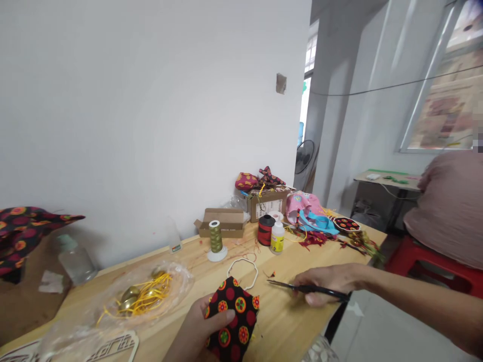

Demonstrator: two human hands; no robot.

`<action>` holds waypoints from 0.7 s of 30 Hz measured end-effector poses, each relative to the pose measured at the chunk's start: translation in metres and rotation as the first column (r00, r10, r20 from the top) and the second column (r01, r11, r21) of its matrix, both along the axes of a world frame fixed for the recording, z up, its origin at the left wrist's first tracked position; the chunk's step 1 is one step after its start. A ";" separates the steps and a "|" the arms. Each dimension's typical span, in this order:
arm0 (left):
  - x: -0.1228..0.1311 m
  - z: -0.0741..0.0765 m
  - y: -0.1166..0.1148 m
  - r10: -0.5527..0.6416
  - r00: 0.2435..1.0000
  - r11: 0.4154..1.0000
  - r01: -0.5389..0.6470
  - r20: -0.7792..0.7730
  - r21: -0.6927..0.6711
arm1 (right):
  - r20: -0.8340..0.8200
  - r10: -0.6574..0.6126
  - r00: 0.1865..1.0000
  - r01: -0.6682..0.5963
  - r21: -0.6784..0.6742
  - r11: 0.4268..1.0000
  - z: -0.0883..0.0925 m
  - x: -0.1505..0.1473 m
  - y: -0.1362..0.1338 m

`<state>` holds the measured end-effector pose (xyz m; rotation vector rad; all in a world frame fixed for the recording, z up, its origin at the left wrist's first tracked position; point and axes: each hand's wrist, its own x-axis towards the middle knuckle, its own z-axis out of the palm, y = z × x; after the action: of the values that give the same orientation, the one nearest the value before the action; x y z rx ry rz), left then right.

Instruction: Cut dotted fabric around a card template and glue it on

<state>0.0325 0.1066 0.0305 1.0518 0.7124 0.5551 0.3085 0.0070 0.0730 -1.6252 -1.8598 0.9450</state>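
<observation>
A: so what's in each hand here?
B: left hand (196,327) pinches a black floral fabric piece (236,317) at bottom center; right hand (324,284) grips black-handled scissors (311,288), blades just beside it, over the wooden surface (281,322).

Head-worn view, looking forward and down, over hands (198,327)
</observation>
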 end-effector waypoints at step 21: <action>-0.012 0.020 -0.009 0.289 0.925 0.944 -0.233 0.246 -0.235 | 0.527 -0.036 0.849 -0.042 0.135 0.990 -0.035 -0.108 0.029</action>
<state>0.0210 0.0976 0.0508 0.6736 0.6487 0.8265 0.2006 0.0365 0.0376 -1.9259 -2.2196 0.3596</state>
